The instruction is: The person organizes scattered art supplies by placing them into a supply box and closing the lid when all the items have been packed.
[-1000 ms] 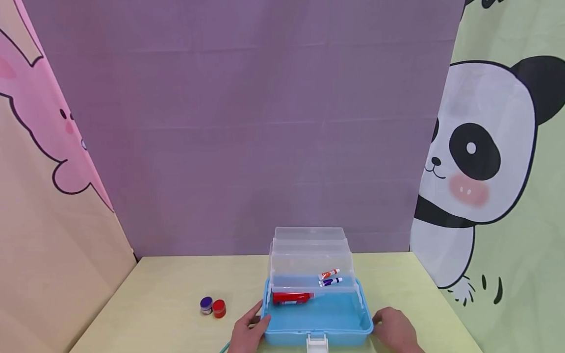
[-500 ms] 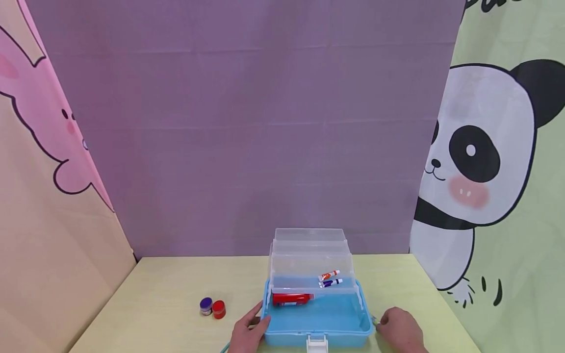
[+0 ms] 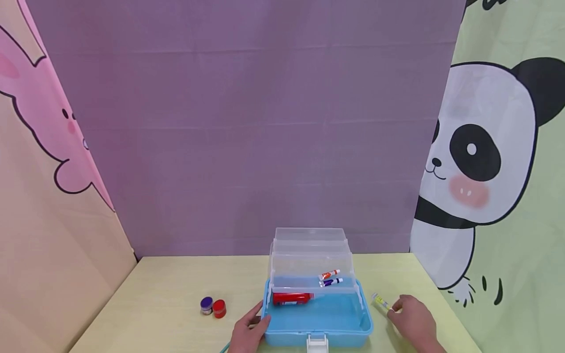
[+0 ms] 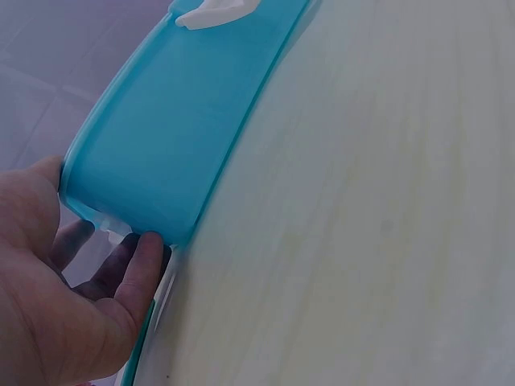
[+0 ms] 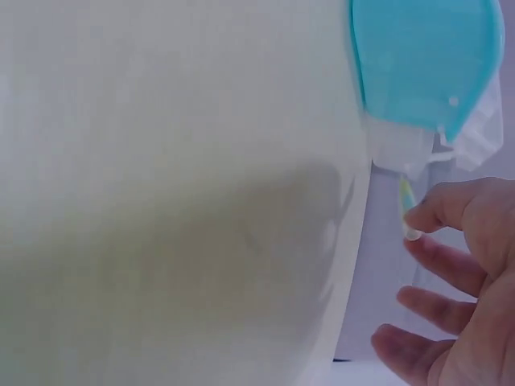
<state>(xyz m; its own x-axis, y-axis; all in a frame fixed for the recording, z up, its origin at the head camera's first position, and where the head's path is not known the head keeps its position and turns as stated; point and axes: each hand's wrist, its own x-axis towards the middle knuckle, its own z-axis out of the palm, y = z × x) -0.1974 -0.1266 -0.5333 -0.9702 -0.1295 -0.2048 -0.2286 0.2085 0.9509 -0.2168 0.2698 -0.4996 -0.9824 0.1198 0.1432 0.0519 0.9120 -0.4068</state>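
My left hand (image 3: 248,332) grips the left side of a blue storage box (image 3: 318,339), thumb over the rim and fingers along the outer wall. The box's clear lid and tray section (image 3: 311,262) is raised at the back. To the right of the box, my right hand (image 3: 414,318) pinches a small yellow paint tube (image 3: 380,301) by one end between thumb and index finger. In the right wrist view the other fingers are spread and loosely bent below the tube (image 5: 408,201). A red bottle (image 3: 291,298) lies inside the box, partly behind the clear plastic.
An orange-red paint tube (image 3: 328,274) and a purple one (image 3: 330,282) lie in the clear section. Left of the box, a purple-lidded jar (image 3: 206,305) and a red jar (image 3: 219,309) stand on the table (image 3: 167,294). A white latch (image 3: 317,343) hangs at the box's front.
My right hand has moved away from the box's right side, rightward and slightly back, bringing the yellow paint tube into plain view. The left hand and the box stay put.
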